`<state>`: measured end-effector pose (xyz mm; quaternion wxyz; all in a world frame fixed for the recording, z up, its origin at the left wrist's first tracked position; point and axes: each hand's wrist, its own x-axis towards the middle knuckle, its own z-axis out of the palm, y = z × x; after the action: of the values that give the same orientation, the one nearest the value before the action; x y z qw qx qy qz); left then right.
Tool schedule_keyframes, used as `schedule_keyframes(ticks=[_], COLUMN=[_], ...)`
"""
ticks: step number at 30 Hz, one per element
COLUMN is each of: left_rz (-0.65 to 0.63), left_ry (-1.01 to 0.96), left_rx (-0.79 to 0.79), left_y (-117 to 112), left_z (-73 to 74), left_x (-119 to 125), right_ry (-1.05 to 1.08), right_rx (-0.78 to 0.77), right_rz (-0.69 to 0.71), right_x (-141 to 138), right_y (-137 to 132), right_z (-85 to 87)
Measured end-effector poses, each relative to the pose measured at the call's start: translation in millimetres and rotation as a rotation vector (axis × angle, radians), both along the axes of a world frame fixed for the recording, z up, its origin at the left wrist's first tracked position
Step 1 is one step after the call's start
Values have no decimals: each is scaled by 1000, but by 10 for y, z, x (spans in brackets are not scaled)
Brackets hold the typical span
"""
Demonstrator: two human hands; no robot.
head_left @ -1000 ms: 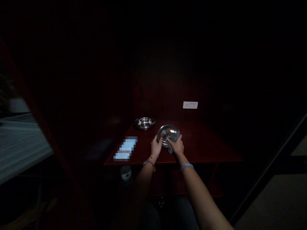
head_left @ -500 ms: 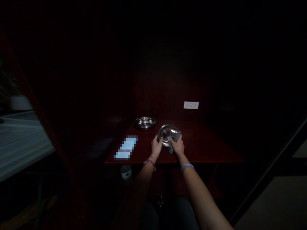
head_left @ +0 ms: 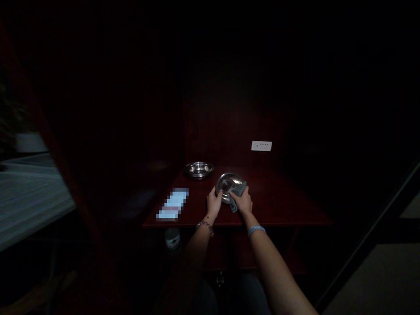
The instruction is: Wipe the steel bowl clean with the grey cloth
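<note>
A shiny round metal plate [head_left: 226, 184] is tilted up toward me above the dark red desk. My left hand [head_left: 214, 202] grips its left rim, thumb on the inner face and fingers behind. With my right hand [head_left: 243, 201] I hold a grey cloth [head_left: 239, 190] against the plate's right side; one end of the cloth hangs below the rim. The right fingers are partly hidden behind the cloth and plate. Further back on the left, what looks like a small stack of metal dishes [head_left: 198, 169] rests on the desk.
On the left of the desk [head_left: 278, 205] lies a bright, pixelated flat object [head_left: 173, 204]. A labelled bottle [head_left: 173, 239] stands below the front edge. The back wall carries a white power socket [head_left: 261, 145]. Dark panels rise on both sides.
The cloth and right thumb have shifted slightly left over the plate's face, and more cloth lies spread on it. The left hand keeps its grip. The whole view has moved slightly.
</note>
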<state>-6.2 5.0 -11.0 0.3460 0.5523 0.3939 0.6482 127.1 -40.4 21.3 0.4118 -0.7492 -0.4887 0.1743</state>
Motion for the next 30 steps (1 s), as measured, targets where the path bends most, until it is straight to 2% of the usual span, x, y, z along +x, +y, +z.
schedule_keyframes(ticks=[8, 17, 30], left_rz=[-18, 4, 45], left_ry=[45, 1, 46], left_rx=[26, -29, -30], left_y=[32, -28, 35], left_z=[-27, 44, -3], left_x=[13, 19, 14], right_ry=[19, 91, 42], right_rx=[18, 70, 68], right_rz=[-64, -55, -23], right_x=[1, 28, 14], right_y=[16, 33, 26], right_z=[-31, -53, -30])
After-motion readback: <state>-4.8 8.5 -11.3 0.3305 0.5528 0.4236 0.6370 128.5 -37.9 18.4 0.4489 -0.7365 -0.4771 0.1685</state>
